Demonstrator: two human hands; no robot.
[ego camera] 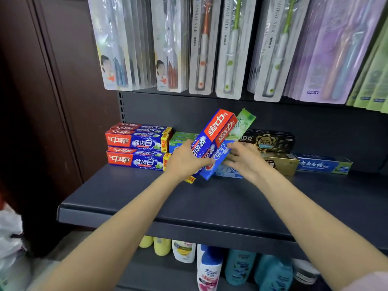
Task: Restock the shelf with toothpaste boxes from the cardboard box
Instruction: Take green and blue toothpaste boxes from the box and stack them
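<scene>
Toothpaste boxes (216,139) gripped above shelf (147,198).

This is a shop's toiletries aisle. Above the dark metal shelf (210,208) hang rows of packaged toothbrushes (228,49); toothpaste boxes (136,143) sit stacked on it, and shampoo bottles (210,267) stand below.

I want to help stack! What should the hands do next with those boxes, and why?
Probably lay the red-and-blue boxes on the matching stack. The left hand and right hand hold a tilted bundle above the shelf.
</scene>
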